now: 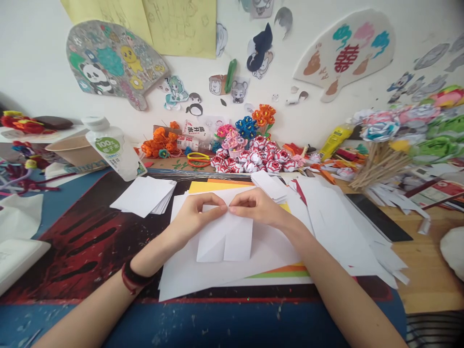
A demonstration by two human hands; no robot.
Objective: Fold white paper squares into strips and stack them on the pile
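Observation:
Both of my hands meet over a white sheet of paper [239,241] that has crease lines and a slit or fold up from its near edge. My left hand [203,210] pinches its far edge between thumb and fingers. Right beside it, my right hand [252,205] pinches the same edge, the fingertips almost touching. Beneath lies a stack of larger white sheets [192,278], with orange, yellow and green sheets showing at the borders. A small pile of white paper squares [139,195] sits to the left, and folded white pieces [270,186] lie just beyond my right hand.
A white bottle [114,150] stands at the back left. Red-and-white paper flowers [253,157] line the wall. On the right are loose white papers [337,227], a black phone-like slab [379,217] and a bundle of sticks with flowers [377,162]. A dark red mat [83,251] covers the blue table.

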